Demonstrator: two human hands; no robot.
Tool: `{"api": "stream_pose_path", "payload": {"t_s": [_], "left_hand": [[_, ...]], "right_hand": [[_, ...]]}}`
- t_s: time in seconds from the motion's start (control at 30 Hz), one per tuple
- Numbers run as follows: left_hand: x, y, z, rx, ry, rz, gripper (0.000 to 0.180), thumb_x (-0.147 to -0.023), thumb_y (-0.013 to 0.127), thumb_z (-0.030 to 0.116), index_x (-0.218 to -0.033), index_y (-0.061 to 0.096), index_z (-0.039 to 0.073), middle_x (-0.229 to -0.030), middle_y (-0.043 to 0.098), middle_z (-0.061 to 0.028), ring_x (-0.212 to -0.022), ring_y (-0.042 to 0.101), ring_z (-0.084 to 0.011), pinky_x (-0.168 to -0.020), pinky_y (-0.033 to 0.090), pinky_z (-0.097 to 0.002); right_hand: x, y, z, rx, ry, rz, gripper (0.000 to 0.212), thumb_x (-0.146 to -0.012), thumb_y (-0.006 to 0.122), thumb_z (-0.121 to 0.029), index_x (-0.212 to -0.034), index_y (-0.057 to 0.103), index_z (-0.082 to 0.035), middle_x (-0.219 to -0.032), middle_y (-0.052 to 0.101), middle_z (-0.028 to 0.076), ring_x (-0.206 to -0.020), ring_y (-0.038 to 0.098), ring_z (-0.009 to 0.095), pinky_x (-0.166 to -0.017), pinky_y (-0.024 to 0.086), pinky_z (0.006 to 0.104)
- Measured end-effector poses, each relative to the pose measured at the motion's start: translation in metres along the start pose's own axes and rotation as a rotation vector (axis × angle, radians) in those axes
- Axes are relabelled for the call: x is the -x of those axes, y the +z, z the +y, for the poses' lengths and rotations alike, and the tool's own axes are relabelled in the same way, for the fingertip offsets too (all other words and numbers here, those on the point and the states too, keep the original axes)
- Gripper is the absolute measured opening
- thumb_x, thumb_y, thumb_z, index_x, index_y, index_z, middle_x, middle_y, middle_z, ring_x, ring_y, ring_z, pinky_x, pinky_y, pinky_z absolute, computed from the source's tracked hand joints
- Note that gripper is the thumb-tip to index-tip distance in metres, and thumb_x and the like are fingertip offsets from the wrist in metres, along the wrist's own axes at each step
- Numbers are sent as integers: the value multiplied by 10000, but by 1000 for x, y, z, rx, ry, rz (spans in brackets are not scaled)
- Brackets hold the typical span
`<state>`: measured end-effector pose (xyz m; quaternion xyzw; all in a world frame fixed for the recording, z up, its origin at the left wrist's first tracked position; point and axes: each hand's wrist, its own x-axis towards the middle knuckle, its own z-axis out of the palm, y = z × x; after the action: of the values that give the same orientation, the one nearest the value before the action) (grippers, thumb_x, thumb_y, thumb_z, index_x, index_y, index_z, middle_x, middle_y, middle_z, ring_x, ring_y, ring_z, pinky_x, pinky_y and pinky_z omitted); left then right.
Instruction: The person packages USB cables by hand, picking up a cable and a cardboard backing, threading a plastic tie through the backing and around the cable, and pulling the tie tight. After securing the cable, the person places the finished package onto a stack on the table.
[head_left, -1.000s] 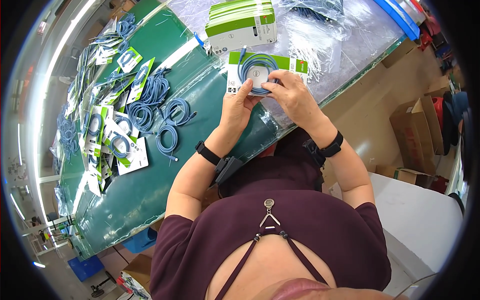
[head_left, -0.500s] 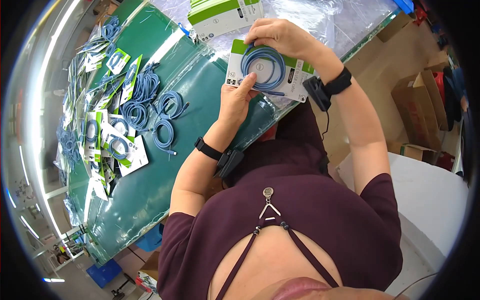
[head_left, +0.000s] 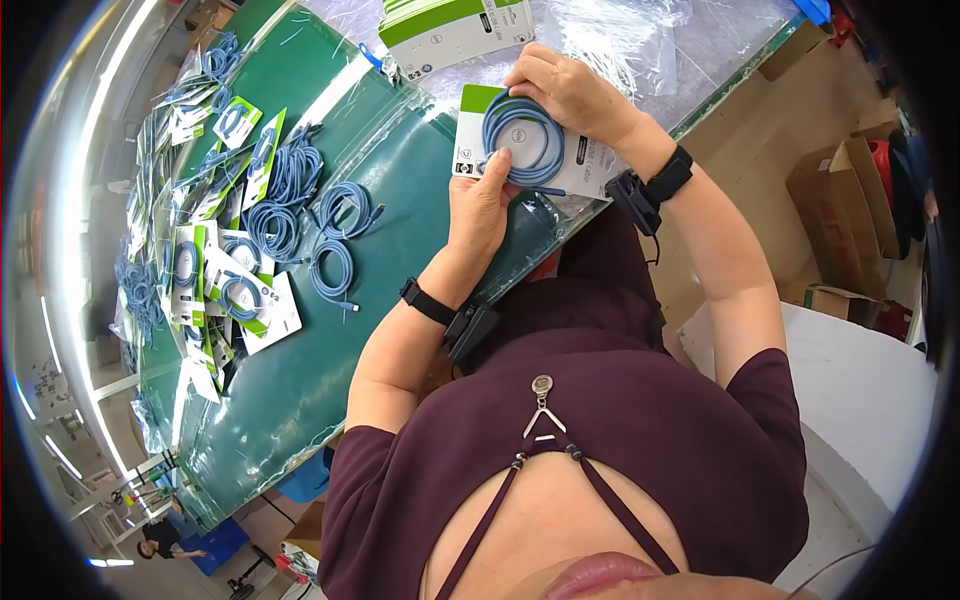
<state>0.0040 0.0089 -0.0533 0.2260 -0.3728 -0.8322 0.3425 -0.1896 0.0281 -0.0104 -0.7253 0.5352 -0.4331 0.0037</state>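
A coiled blue cable (head_left: 556, 150) lies on a white and green backing card (head_left: 482, 99) near the table's front edge. My left hand (head_left: 482, 205) is closed on the card's near edge, its thumb pressing the coil against the card. At the coil's far side, my right hand (head_left: 570, 85) is closed, its fingertips pinching the cable at the card's upper edge. What lies under its curled fingers is partly hidden. One cable end points right along the card's lower edge.
A stack of green and white cards (head_left: 455, 40) stands beyond my hands. Loose coiled cables (head_left: 333, 270) and a heap of carded cables (head_left: 240, 290) cover the left of the green table (head_left: 390, 190). Thin white strips (head_left: 610, 50) lie at the far right. Another person (head_left: 165, 540) is at lower left.
My right hand has shifted slightly right along the coil's far side, and the cable end at the card's lower edge has drawn in a little. A person has come into view at lower left.
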Motion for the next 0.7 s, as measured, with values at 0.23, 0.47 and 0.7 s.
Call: {"api": "stream_pose_path", "payload": {"t_s": [0.23, 0.47, 0.7], "left_hand": [[1, 2, 2, 27, -15, 10, 266, -920, 600, 93, -1172, 544, 28, -1075, 632, -72, -939, 641, -172, -824, 557, -353], [2, -2, -2, 18, -44, 31, 259, -917, 607, 102, -1162, 552, 38, -1058, 639, -56, -932, 643, -164, -820, 556, -348], [2, -1, -1, 12, -37, 38, 257, -917, 604, 97, -1164, 557, 39, -1050, 640, -60, -924, 648, -164, -797, 563, -337]], "right_hand": [[0, 9, -1, 14, 46, 141, 75, -835, 630, -21, -883, 575, -8, -844, 587, 109, -742, 612, 291, -653, 505, 340], [2, 14, 1, 46, 80, 235, 67, -829, 632, -19, -873, 582, -5, -814, 595, 123, -731, 609, 295, -640, 495, 342], [10, 25, 7, 32, 271, 267, 82, -830, 630, -20, -908, 604, -17, -844, 601, 121, -741, 621, 273, -650, 496, 332]]}}
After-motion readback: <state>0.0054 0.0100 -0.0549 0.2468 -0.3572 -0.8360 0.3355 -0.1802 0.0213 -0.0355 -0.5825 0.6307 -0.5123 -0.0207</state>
